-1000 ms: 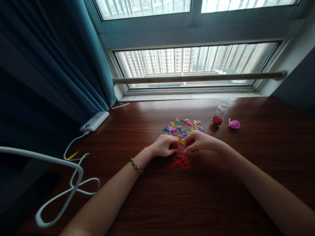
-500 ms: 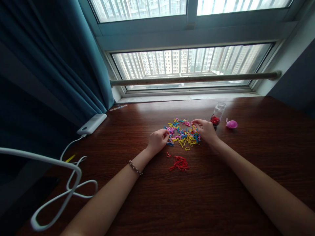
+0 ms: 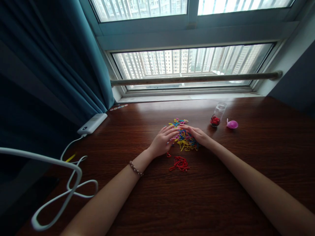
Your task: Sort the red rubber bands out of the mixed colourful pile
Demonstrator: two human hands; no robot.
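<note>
A pile of small rubber bands [image 3: 185, 144] in yellow, blue and pink lies on the brown table between my hands. My left hand [image 3: 162, 141] rests against the pile's left side, fingers stretched out over it. From the right, my right hand [image 3: 197, 134] touches the pile with its fingers extended, the tips close to those of the left. Both hide part of the bands. Nearer to me is a separate heap of red rubber bands [image 3: 180, 163], with a small red band [image 3: 168, 154] just beyond it at the left.
Right of the pile stands a clear jar [image 3: 218, 114] with red pieces at its bottom. A pink rounded item [image 3: 232, 124] lies beside it. At the left are a white power bank [image 3: 92, 124], a looped white cable [image 3: 81, 196] and a blue curtain [image 3: 98, 82].
Both hands have moved inward over the pile and their fingers have straightened out. The coloured bands are pushed closer together. The red heap stays where it was.
</note>
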